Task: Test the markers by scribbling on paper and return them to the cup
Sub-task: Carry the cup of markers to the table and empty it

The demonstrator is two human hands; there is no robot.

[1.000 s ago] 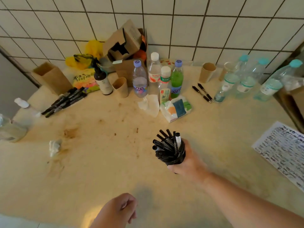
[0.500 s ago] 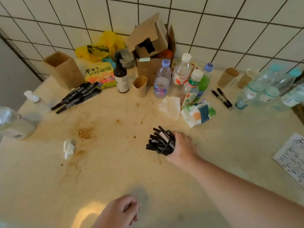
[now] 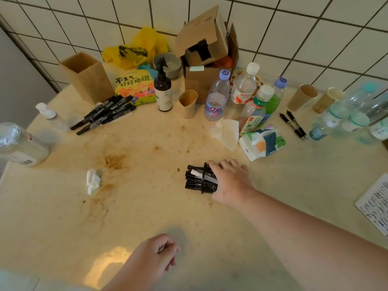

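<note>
- Stained beige surface (image 3: 147, 206) meets a white tiled wall.
- Right hand (image 3: 230, 181) grips the mesh cup (image 3: 209, 179) of markers (image 3: 194, 178), now tipped sideways, upright before.
- Left hand (image 3: 153, 256), nearer than the cup, loosely curled, empty.

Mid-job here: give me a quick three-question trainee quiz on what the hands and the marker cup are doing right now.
1. True or false: the mesh cup stands upright on the table.
2. Which hand grips the cup? A) left hand B) right hand
3. Fill in: a loose pile of black markers lies in front of the cardboard ____.

Key: 1 false, it is tipped on its side, markers pointing left. 2 B; the left hand holds nothing. 3 box.
</note>
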